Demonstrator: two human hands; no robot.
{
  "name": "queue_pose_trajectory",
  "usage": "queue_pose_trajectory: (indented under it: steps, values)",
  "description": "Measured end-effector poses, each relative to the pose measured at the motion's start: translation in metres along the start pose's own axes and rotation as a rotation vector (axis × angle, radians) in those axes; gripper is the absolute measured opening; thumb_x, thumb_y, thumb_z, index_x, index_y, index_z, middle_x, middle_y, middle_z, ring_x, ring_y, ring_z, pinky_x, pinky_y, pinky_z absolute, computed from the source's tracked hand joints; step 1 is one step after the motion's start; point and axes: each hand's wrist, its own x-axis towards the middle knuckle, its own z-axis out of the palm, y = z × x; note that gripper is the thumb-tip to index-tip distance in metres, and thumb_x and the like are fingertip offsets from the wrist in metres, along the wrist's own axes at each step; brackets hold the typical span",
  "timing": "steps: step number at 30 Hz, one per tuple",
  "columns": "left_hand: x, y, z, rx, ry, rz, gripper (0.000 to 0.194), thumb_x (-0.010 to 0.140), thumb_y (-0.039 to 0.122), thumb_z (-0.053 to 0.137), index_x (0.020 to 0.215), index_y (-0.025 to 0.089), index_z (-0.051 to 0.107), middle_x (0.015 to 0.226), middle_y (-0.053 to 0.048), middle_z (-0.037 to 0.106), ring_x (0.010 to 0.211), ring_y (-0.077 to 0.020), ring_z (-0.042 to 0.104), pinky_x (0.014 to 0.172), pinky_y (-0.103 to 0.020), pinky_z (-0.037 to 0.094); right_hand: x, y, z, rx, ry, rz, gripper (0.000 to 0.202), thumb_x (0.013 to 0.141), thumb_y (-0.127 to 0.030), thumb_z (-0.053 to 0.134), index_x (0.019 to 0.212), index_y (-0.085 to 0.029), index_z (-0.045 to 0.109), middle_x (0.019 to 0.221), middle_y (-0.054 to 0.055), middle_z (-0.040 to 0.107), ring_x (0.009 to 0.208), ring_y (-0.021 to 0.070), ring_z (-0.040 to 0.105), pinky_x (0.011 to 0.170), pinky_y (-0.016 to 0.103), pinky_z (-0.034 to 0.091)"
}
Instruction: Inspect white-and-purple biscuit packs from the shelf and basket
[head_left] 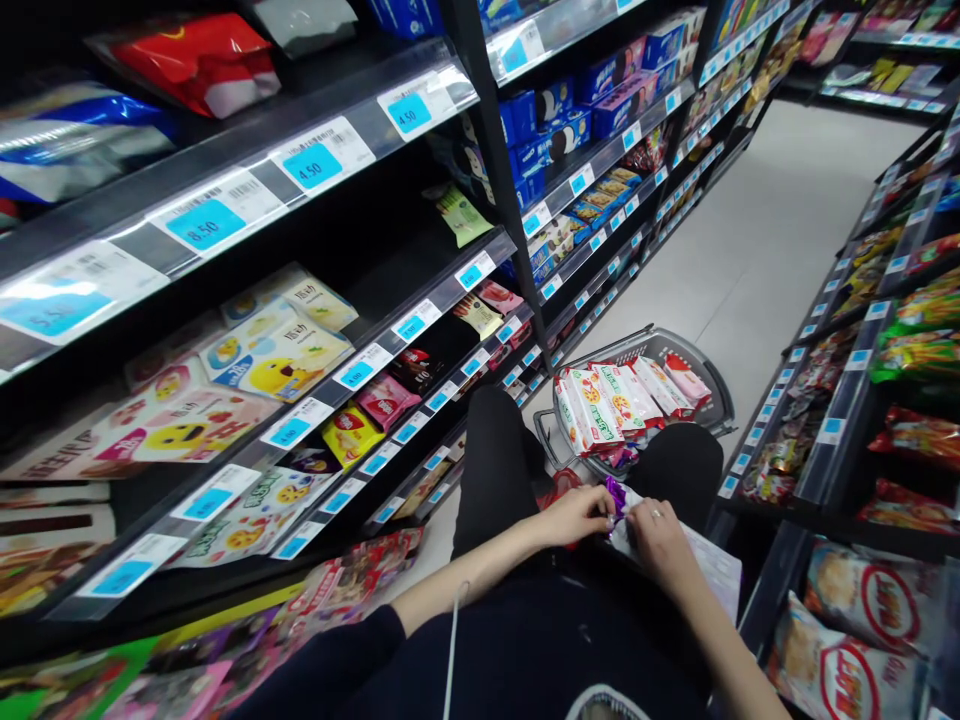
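Note:
Over the lap, my left hand (576, 515) pinches a shiny purple foil packet (616, 497) between thumb and fingers. Close on its right, my right hand (660, 537), with a ring on one finger, is closed with curled fingers at a pale surface; what it grips is hidden. A pale lilac box or pack (716, 565) lies beneath the right wrist and forearm. Just beyond the knees stands a grey shopping basket (716, 385) holding several white-and-red snack packs (619, 400). Something red and shiny (559, 488) shows beside the left hand, partly covered.
Shelving with price labels (360, 370) rises on the left, carrying biscuit packs (277, 350) and blue boxes (551, 130). Shelves on the right hold bagged snacks (855, 640). The pale floor aisle (795, 190) runs ahead between them. Colourful packs (352, 590) lie low at left.

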Motion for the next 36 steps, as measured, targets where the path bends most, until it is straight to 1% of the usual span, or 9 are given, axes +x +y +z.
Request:
queue_pose_trajectory:
  steps: [3,8,11,13,19,23,25,30,36]
  values:
    - [0.003,-0.014,0.0,-0.103,0.017,0.019,0.009,0.074,0.013,0.062,0.082,0.013,0.058,0.074,0.002,0.056,0.071,-0.0088,0.049,0.068,-0.019,0.038,-0.002,0.004,-0.002,-0.008,-0.024,-0.049,0.017,0.092,-0.014,0.038,0.077,-0.015,0.046,0.073,0.004,0.048,0.067,0.0158,0.043,0.068,0.03,0.03]
    - [0.007,-0.034,0.003,-0.501,0.097,-0.141,0.018,0.07,0.007,0.055,0.086,0.01,0.061,0.06,0.004,0.05,0.051,-0.0053,0.041,0.053,-0.017,0.033,-0.001,0.01,-0.011,-0.061,-0.09,-0.176,0.018,0.093,-0.013,0.036,0.091,-0.014,0.054,0.07,0.003,0.051,0.063,0.015,0.045,0.068,0.03,0.033]
    - [0.007,-0.037,0.0,-0.581,0.094,-0.13,0.018,0.072,0.007,0.052,0.086,0.009,0.062,0.066,0.001,0.057,0.055,-0.0063,0.047,0.057,-0.018,0.037,0.005,0.009,-0.015,-0.103,-0.108,-0.199,0.018,0.092,-0.014,0.038,0.084,-0.015,0.055,0.067,0.003,0.052,0.06,0.0153,0.044,0.064,0.03,0.031]
    - [0.005,-0.034,-0.002,-0.459,0.1,-0.056,0.017,0.076,0.008,0.049,0.086,0.009,0.063,0.077,-0.003,0.061,0.064,-0.0083,0.051,0.064,-0.02,0.04,0.011,0.007,-0.017,-0.127,-0.101,-0.205,0.019,0.09,-0.012,0.039,0.081,-0.015,0.055,0.068,0.005,0.052,0.062,0.0166,0.045,0.064,0.032,0.03]
    - [-0.005,-0.017,-0.01,0.331,0.112,0.208,0.02,0.078,0.016,0.052,0.097,0.016,0.058,0.085,-0.004,0.056,0.077,-0.0132,0.051,0.072,-0.023,0.041,0.02,0.002,-0.015,-0.109,-0.044,-0.248,0.02,0.087,-0.008,0.039,0.075,-0.015,0.052,0.071,0.005,0.049,0.068,0.0184,0.042,0.067,0.033,0.03]
    - [-0.001,-0.01,-0.01,0.692,0.114,0.365,0.02,0.087,0.026,0.045,0.097,0.013,0.057,0.091,-0.01,0.056,0.09,-0.0203,0.051,0.079,-0.029,0.041,0.015,0.006,-0.012,-0.057,0.009,-0.251,0.02,0.088,-0.007,0.039,0.072,-0.015,0.05,0.07,0.005,0.046,0.068,0.0176,0.04,0.067,0.032,0.032]
    - [0.002,-0.007,-0.011,0.816,0.101,0.417,0.022,0.09,0.026,0.04,0.093,0.013,0.058,0.09,-0.012,0.056,0.091,-0.0218,0.049,0.075,-0.031,0.041,0.013,0.008,-0.012,-0.043,0.029,-0.244,0.02,0.087,-0.006,0.041,0.07,-0.015,0.048,0.069,0.004,0.044,0.067,0.0172,0.038,0.066,0.031,0.032]
    - [0.005,-0.002,-0.02,0.86,0.081,0.404,0.02,0.09,0.02,0.04,0.09,0.017,0.06,0.098,-0.012,0.052,0.092,-0.0221,0.043,0.067,-0.029,0.039,0.013,0.007,-0.011,-0.026,0.042,-0.224,0.021,0.088,-0.009,0.041,0.069,-0.016,0.047,0.068,0.004,0.042,0.066,0.0166,0.037,0.066,0.03,0.033]
    - [0.004,-0.008,-0.025,0.565,0.035,0.268,0.019,0.09,0.021,0.04,0.087,0.017,0.058,0.101,-0.006,0.041,0.087,-0.0137,0.04,0.076,-0.022,0.04,0.013,0.0,-0.01,-0.026,-0.033,-0.122,0.02,0.09,-0.013,0.04,0.072,-0.016,0.047,0.071,0.004,0.047,0.068,0.0169,0.041,0.066,0.03,0.03]
